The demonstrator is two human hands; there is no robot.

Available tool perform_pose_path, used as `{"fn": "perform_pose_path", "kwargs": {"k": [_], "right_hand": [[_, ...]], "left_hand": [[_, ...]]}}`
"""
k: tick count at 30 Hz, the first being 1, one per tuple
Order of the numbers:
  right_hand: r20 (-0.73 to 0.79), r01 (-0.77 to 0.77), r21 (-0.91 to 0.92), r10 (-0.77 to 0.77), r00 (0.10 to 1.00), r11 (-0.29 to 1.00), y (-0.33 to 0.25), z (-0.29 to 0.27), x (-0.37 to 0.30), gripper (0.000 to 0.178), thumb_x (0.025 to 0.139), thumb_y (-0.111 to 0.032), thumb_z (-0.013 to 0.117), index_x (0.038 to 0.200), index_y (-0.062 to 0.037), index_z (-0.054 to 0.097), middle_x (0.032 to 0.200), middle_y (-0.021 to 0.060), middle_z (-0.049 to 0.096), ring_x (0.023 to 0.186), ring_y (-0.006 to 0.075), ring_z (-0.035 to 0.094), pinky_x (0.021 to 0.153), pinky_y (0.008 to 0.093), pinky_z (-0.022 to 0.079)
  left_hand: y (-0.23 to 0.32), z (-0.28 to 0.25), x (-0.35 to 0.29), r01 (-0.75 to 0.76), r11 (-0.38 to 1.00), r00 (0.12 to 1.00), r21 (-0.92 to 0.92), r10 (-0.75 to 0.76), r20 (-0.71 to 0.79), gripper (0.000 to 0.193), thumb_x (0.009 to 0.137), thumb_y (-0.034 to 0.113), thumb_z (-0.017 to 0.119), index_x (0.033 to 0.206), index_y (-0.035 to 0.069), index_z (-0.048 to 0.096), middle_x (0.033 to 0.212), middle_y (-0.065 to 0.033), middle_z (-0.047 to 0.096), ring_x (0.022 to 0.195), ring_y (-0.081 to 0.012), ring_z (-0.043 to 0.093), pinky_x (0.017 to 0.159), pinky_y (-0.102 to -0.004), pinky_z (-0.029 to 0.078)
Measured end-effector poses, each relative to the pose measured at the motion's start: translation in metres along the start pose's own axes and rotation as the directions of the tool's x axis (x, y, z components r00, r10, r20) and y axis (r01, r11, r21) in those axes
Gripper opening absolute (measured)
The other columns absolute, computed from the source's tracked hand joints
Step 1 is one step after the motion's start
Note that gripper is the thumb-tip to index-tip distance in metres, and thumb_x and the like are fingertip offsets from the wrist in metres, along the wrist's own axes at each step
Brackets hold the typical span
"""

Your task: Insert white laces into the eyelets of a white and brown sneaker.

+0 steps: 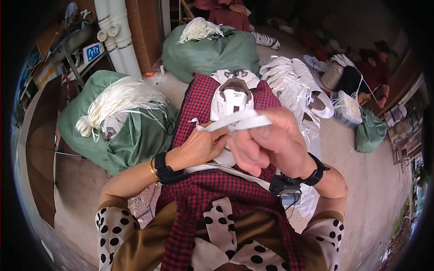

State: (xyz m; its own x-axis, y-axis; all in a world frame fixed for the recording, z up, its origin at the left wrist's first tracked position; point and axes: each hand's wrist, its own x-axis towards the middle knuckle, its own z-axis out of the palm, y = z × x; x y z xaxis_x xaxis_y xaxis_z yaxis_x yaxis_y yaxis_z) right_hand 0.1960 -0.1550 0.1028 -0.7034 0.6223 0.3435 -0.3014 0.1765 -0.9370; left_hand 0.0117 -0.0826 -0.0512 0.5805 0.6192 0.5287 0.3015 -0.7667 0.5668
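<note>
A white shoe (219, 108) with a brown lining sits on my lap, its heel opening away from me. Above it, my right hand (278, 142) is closed with a flat white shoelace (246, 121) pinched between thumb and fingers. My left hand (199, 145) is also closed, its fingertips at the lace near the loose end; the right hand partly hides them. The lower part of the shoe is hidden behind my hands. A red-and-black checked cloth (199, 97) lies under the shoe.
To the left, a green sack (131, 147) bears a bundle of white laces (129, 97). Another green sack (210, 49) with laces stands ahead. White shoes (312, 86) are stacked at right, near a clear tub (347, 110) and a small green bag (370, 133). Other people work farther off.
</note>
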Motion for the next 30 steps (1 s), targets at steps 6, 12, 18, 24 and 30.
{"fn": "perform_pose_path", "kwargs": {"k": [6, 12, 18, 24, 30], "right_hand": [[-0.119, 0.372, -0.157, -0.391, 0.913, 0.915, -0.052, -0.033, 0.046, 0.037, 0.105, -0.030, 0.032, 0.081, -0.0056, 0.045, 0.061, 0.0023, 0.043, 0.053, 0.0170, 0.048, 0.049, 0.0259, 0.039], [-0.493, 0.469, 0.045, -0.389, 0.778, 0.882, -0.051, -0.177, -0.024, 0.023, 0.101, -0.021, 0.041, 0.085, -0.0082, 0.051, 0.082, 0.0086, 0.056, 0.097, 0.0293, 0.061, 0.092, 0.0391, 0.046], [-0.890, 0.191, -0.024, -0.108, 0.442, 0.981, 0.021, -0.274, -0.136, 0.018, 0.100, -0.020, 0.046, 0.089, -0.0086, 0.054, 0.098, 0.0154, 0.071, 0.102, 0.0311, 0.068, 0.077, 0.0315, 0.053], [-0.897, -0.910, 0.081, 0.429, 0.111, 0.406, 0.063, -0.283, -0.205, 0.054, 0.091, -0.049, 0.064, 0.107, 0.0036, 0.064, 0.086, 0.0159, 0.074, 0.066, 0.0228, 0.071, 0.060, 0.0302, 0.055], [-0.567, -0.499, -0.799, -0.146, 0.811, 0.335, 0.068, -0.160, -0.082, 0.017, 0.085, -0.008, 0.068, 0.098, 0.0022, 0.067, 0.088, 0.0135, 0.069, 0.078, 0.0263, 0.068, 0.075, 0.0384, 0.055]], "left_hand": [[0.055, -0.032, 0.039, 0.184, 0.910, 0.924, -0.371, -0.031, 0.381, 0.023, 0.091, 0.020, 0.072, 0.092, -0.002, 0.067, 0.073, -0.0082, 0.061, 0.064, -0.0157, 0.057, 0.056, -0.0318, 0.044], [0.022, -0.147, 0.005, 0.104, 0.197, 0.994, -0.975, 0.018, 0.109, 0.022, 0.104, 0.021, 0.054, 0.103, 0.001, 0.063, 0.068, 0.0016, 0.049, 0.057, -0.0059, 0.043, 0.052, -0.0212, 0.037], [-0.079, -0.179, -0.029, -0.171, 0.195, 0.743, -0.966, -0.619, -0.256, 0.017, 0.103, 0.020, 0.057, 0.108, 0.004, 0.058, 0.073, 0.0037, 0.048, 0.060, -0.0057, 0.045, 0.054, -0.0194, 0.039], [-0.133, -0.177, -0.070, 0.487, 0.309, 0.552, -0.817, -0.834, 0.014, 0.017, 0.098, 0.021, 0.064, 0.105, 0.005, 0.065, 0.076, 0.0037, 0.061, 0.062, -0.0036, 0.050, 0.053, -0.0187, 0.041], [-0.067, -0.111, -0.017, 0.455, 0.888, 0.826, 0.069, -0.392, -0.406, 0.012, 0.087, 0.007, 0.067, 0.096, 0.001, 0.061, 0.084, -0.0065, 0.066, 0.073, -0.0158, 0.061, 0.066, -0.0316, 0.050]]}}
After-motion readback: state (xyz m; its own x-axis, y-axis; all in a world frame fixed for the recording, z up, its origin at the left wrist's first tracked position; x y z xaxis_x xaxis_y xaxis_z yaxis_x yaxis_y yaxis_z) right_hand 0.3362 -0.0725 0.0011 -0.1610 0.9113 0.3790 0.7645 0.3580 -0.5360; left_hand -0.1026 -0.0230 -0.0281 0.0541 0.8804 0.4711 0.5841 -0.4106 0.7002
